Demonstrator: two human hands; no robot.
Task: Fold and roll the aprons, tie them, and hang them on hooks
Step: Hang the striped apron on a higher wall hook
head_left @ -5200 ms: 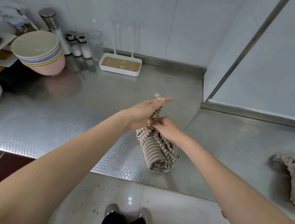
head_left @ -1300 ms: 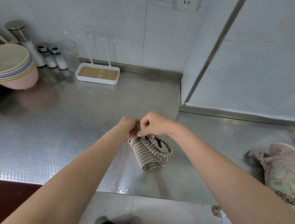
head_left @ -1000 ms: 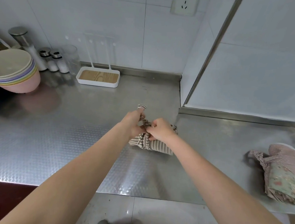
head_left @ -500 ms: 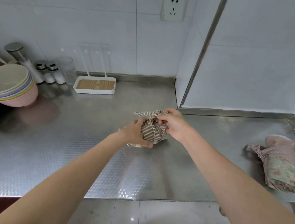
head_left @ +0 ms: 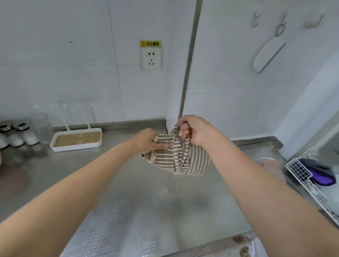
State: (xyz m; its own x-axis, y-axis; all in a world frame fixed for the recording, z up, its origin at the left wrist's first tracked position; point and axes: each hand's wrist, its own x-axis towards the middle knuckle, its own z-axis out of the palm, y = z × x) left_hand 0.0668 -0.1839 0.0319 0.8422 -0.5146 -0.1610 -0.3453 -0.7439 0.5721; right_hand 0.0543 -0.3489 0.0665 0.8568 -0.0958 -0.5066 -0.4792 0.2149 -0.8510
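yellow warning label [head_left: 153, 43] reading 小心触电, directly above white wall socket [head_left: 151, 59]

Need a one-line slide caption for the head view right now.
Both hands lift the rolled striped apron off the steel counter: right hand gripping its tie, left hand steadying one end.

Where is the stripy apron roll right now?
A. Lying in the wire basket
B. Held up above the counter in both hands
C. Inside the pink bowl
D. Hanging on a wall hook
B: the right hand pinches its tie at the top and the left hand grips the stripy apron roll, clear of the counter.
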